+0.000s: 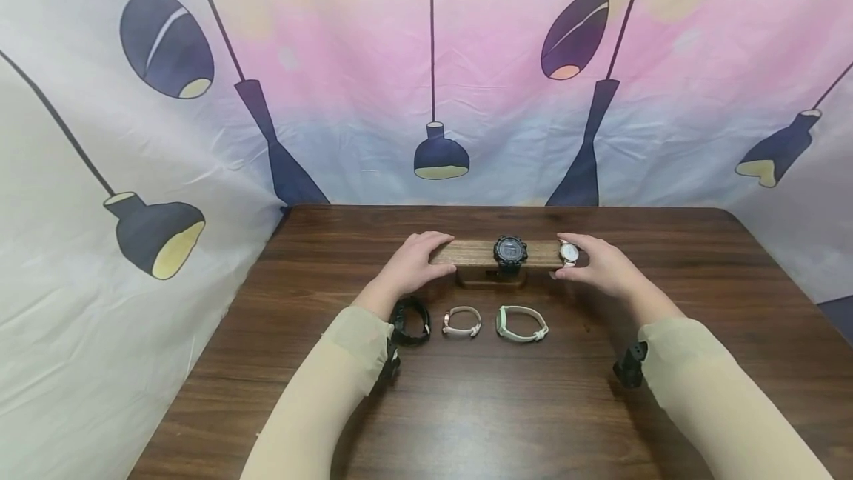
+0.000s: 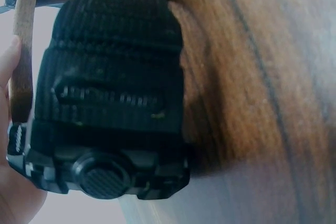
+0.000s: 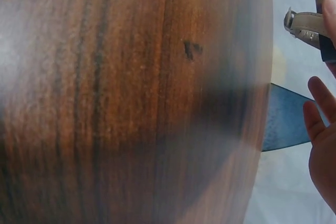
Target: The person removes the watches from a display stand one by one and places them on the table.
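A wooden watch stand (image 1: 466,253) with a horizontal bar stands toward the back of the table. At its left end my left hand (image 1: 416,264) grips the bar between thumb and fingers. My right hand (image 1: 606,265) is at the other end, its thumb and fingers pinching around a small white-dialled wristwatch (image 1: 569,252) on the bar. A black digital watch (image 1: 510,250) is strapped near the middle. In the right wrist view the pale strap (image 3: 307,22) loops below the bar by my thumb.
In front of the stand lie a black watch (image 1: 413,321), a small pale-strapped watch (image 1: 462,322) and a mint-green watch (image 1: 522,324), in a row. The black watch looms large in the left wrist view. A printed cloth (image 1: 373,58) hangs behind the table (image 1: 466,406).
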`<state>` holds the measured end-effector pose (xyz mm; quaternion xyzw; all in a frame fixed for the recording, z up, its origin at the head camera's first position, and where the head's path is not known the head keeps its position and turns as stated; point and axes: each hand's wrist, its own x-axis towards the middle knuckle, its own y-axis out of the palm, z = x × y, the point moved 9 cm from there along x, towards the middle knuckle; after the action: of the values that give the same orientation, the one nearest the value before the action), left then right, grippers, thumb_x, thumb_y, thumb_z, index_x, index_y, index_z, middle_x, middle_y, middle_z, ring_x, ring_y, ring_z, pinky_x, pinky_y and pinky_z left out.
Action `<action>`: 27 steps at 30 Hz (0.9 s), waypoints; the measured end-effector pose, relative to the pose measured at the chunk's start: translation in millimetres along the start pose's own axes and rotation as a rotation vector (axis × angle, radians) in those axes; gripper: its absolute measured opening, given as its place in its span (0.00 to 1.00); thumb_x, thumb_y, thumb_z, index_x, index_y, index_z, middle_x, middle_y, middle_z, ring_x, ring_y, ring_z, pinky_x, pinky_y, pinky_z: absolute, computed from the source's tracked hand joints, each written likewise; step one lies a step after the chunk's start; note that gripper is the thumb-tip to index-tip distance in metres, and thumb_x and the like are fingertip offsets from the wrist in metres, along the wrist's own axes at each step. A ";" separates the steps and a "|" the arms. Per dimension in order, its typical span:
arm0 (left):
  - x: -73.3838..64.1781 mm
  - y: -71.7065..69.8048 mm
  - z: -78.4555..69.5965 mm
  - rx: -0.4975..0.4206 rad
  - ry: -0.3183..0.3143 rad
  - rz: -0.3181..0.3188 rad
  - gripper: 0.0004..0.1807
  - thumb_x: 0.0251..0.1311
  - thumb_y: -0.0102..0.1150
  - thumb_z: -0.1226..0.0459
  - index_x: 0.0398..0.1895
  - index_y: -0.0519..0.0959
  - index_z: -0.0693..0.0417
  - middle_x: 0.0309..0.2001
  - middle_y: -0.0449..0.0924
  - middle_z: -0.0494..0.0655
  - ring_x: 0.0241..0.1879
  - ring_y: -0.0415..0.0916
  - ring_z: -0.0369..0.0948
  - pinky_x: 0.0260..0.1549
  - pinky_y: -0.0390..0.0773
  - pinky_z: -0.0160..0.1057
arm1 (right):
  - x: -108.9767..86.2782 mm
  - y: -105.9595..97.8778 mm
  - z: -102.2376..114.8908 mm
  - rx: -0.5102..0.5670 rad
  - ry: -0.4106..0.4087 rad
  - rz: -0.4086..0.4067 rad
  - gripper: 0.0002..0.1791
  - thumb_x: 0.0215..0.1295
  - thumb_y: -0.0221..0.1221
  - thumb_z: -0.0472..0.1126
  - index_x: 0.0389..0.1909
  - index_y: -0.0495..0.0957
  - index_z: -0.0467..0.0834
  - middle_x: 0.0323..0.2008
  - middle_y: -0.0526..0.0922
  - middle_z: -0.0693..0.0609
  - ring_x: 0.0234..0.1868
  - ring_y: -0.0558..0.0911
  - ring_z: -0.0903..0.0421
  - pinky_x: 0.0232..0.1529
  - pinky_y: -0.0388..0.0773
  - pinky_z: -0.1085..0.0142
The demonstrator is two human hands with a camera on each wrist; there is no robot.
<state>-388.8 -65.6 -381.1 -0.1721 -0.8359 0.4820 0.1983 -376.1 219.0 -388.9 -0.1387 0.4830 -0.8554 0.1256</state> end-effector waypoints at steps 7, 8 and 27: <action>0.1 0.6 0.1 -0.001 -0.001 0.004 0.31 0.58 0.61 0.50 0.64 0.69 0.47 0.63 0.67 0.45 0.61 0.61 0.46 0.59 0.63 0.46 | -0.7 -3.1 0.9 -0.005 -0.018 -0.012 0.42 0.54 0.67 0.54 0.66 0.64 0.38 0.63 0.66 0.37 0.64 0.62 0.38 0.60 0.59 0.43; 0.2 0.3 -0.5 -0.001 0.003 0.005 0.31 0.58 0.61 0.50 0.64 0.69 0.47 0.63 0.67 0.45 0.61 0.61 0.46 0.59 0.63 0.46 | -1.3 -3.5 1.3 -0.005 -0.015 -0.010 0.42 0.54 0.66 0.54 0.66 0.64 0.38 0.63 0.66 0.36 0.64 0.63 0.38 0.60 0.59 0.43; 0.3 -1.6 -2.0 0.006 0.017 0.004 0.32 0.58 0.61 0.50 0.64 0.69 0.50 0.63 0.68 0.47 0.61 0.62 0.47 0.59 0.62 0.47 | -9.4 -8.4 -2.6 -0.028 0.046 -0.012 0.42 0.54 0.64 0.58 0.66 0.64 0.40 0.62 0.67 0.35 0.61 0.66 0.35 0.55 0.63 0.41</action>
<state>-388.2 -64.7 -378.7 -0.1775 -0.8323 0.4836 0.2049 -369.0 228.5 -384.1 -0.1236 0.4968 -0.8523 0.1072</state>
